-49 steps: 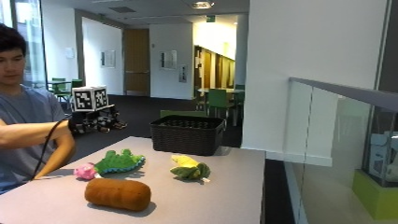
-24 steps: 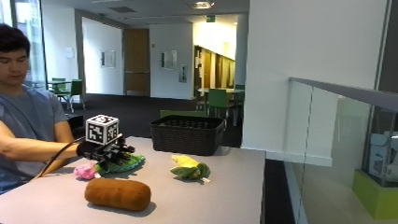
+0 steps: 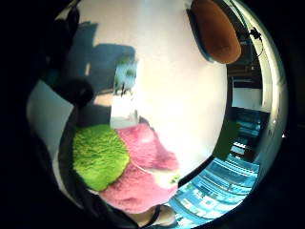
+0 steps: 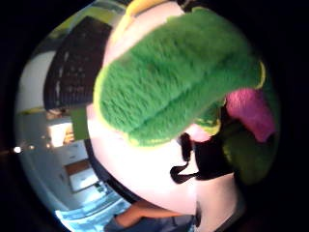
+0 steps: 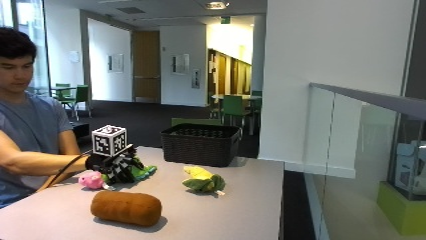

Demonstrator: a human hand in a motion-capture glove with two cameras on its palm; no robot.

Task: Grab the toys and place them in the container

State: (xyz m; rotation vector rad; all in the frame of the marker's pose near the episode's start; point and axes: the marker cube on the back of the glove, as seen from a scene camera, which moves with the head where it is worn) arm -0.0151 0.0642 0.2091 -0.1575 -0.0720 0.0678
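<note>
My gloved right hand point(image 5: 114, 167) sits low on the table over a green plush toy point(image 5: 142, 172), its fingers curled down onto it. That green toy point(image 4: 178, 77) fills the thumb side palm view, close to the palm. A small pink plush toy point(image 5: 91, 180) lies against the hand on the side toward the person; the little finger side view shows this pink toy point(image 3: 143, 176) with a lime-green part. The black woven basket point(image 5: 200, 145) stands at the table's far edge, behind the hand.
A brown log-shaped plush point(image 5: 126, 208) lies near the front of the table, and a yellow-green plush point(image 5: 203, 181) sits mid-table in front of the basket. The grey table point(image 5: 253, 210) ends at its right edge beside a glass railing.
The hand has come down from chest height, in front of the person, onto the green toy beside the pink one. The other toys and the basket have not moved.
</note>
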